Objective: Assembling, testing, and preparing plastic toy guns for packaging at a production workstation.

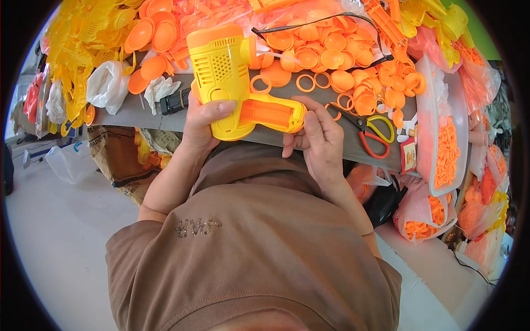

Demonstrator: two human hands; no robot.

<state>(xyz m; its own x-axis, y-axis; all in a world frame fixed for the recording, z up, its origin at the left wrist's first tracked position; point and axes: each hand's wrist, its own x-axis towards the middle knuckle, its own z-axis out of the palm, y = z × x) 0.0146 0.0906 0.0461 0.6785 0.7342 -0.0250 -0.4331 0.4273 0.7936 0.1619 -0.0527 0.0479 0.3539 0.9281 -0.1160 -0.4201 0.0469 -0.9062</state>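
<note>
A yellow and orange toy gun is held up over the near edge of the table. Its body points away from me, and its handle extends to the right, with an orange hollow compartment exposed. From its yellow neck a thin clear tube sticks out to the right. My left hand is wrapped round the body, thumb lying across the yellow shell. With thumb and fingers, my right hand pinches the end of the handle. Orange rings lie on the table just beyond it.
Orange round caps are heaped at the back, yellow shells at the far left. Scissors with red and yellow handles lie right of my hand, near a clear bin of orange rings. A black strap crosses the heap.
</note>
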